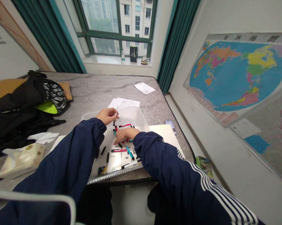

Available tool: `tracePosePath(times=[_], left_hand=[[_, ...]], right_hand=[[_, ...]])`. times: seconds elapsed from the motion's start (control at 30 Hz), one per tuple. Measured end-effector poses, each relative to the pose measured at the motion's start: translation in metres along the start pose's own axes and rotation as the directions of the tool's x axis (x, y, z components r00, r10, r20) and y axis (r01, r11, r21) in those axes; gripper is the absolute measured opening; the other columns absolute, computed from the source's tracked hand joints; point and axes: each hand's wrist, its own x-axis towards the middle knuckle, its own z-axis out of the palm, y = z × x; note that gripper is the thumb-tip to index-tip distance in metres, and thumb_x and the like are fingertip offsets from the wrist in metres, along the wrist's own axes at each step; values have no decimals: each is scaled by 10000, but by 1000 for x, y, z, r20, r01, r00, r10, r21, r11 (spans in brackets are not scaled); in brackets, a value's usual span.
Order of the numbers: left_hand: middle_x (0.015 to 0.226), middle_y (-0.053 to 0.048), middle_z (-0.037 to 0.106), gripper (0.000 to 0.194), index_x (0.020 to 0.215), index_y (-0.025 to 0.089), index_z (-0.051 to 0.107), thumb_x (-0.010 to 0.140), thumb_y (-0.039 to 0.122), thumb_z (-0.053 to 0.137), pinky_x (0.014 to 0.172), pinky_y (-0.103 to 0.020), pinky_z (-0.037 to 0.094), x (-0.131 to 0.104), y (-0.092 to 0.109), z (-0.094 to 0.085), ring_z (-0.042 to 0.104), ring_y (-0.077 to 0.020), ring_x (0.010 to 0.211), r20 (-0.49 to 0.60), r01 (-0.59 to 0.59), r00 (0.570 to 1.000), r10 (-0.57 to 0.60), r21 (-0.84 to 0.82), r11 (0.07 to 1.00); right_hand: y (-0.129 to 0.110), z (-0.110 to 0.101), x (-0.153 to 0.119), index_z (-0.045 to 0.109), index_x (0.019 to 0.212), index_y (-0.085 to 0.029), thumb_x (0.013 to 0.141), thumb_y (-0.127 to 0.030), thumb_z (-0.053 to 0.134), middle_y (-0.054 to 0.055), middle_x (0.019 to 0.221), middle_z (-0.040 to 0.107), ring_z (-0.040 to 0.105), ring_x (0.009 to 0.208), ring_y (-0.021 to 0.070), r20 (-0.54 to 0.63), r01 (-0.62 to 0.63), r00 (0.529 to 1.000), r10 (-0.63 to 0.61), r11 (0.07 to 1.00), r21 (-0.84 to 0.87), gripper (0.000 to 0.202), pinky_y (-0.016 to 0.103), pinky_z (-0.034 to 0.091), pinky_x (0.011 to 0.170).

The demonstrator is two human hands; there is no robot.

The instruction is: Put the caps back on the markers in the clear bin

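A translucent plastic bin stands in front of me with several loose pens in it. My left hand, over the bin's left far part, is closed round a thin pen whose pale end points up. Inside the bin, my right hand reaches down over the pens with its thumb and fingers apart; some fingertips are hidden. Near it lie a red pen, a teal pen and another red pen. A black pen rests at the left, and a white pen lies along the near wall.
The bin is on a grey mattress. Printed papers lie behind it, another sheet farther back. Dark clothes and a tissue pack are at the left. A cream board sits at the right.
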Motion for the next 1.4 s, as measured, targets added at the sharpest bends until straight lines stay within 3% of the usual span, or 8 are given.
tracePosePath(times=[0.27, 0.47, 0.77, 1.0, 1.1, 1.2, 1.27, 1.4], left_hand=[[906, -106, 758, 295, 834, 181, 580, 637, 360, 706, 526, -247, 502, 9, -11, -1, 713, -231, 797, -16, -10, 1000, 9, -46, 999], [936, -106, 750, 282, 837, 169, 606, 663, 370, 702, 579, -241, 526, 6, -5, 2, 711, -208, 810, 18, -38, 999, 37, 21, 999], [930, -104, 752, 299, 844, 174, 592, 659, 370, 721, 529, -222, 510, 8, -6, 1, 715, -218, 819, 3, 3, 1000, -4, 21, 1000], [875, -101, 741, 285, 795, 160, 568, 652, 325, 752, 519, -222, 498, 7, -5, 1, 696, -177, 710, -29, 6, 1000, -5, 19, 1000], [836, -88, 731, 296, 788, 158, 555, 654, 307, 772, 520, -223, 494, 7, -2, 0, 680, -157, 664, -33, 16, 999, -16, -5, 1000], [809, -74, 719, 277, 791, 158, 551, 673, 284, 768, 544, -233, 500, 6, 1, 1, 681, -155, 669, -31, 4, 1000, -4, -2, 1000], [803, -69, 714, 257, 804, 157, 563, 686, 272, 760, 585, -256, 516, 5, 3, 2, 681, -155, 674, -43, -5, 999, 6, 14, 1000], [762, -52, 698, 238, 781, 153, 583, 672, 249, 771, 714, -304, 533, 2, 6, 8, 673, -157, 710, -42, -51, 998, 53, 56, 997]], right_hand=[[19, -10, 9, 624, 772, -111, 830, -421, 656, 28, 679, 605, 576, 561, 130, -10, -40, 999, 40, 999, 12, 318, 275, 530, 587], [17, -19, 8, 621, 839, -104, 847, -403, 637, 26, 689, 604, 568, 544, 126, 9, -32, 999, 31, 999, 19, 300, 278, 534, 583], [17, -21, 11, 663, 910, -77, 827, -399, 670, 22, 662, 589, 550, 527, 111, -12, -31, 999, 31, 1000, 2, 333, 248, 517, 570], [10, -23, 5, 680, 1000, -61, 878, -382, 628, 60, 753, 641, 595, 586, 117, -15, -62, 998, 62, 998, 20, 347, 268, 540, 632], [3, -24, 2, 690, 955, -51, 875, -425, 632, 80, 763, 666, 597, 577, 116, -14, -9, 1000, 10, 999, 35, 387, 271, 541, 626], [-9, -18, -3, 687, 957, -67, 881, -505, 598, 83, 786, 702, 612, 577, 109, 74, 94, 991, -111, 973, 210, 453, 254, 541, 611], [-19, -9, -6, 688, 955, -70, 873, -540, 592, 88, 775, 715, 639, 596, 126, 234, 102, 958, -166, 959, 265, 487, 262, 544, 614], [-34, 16, -9, 691, 922, -48, 843, -488, 653, 97, 740, 720, 654, 586, 158, 506, 77, 855, -114, 993, 93, 449, 285, 529, 587]])
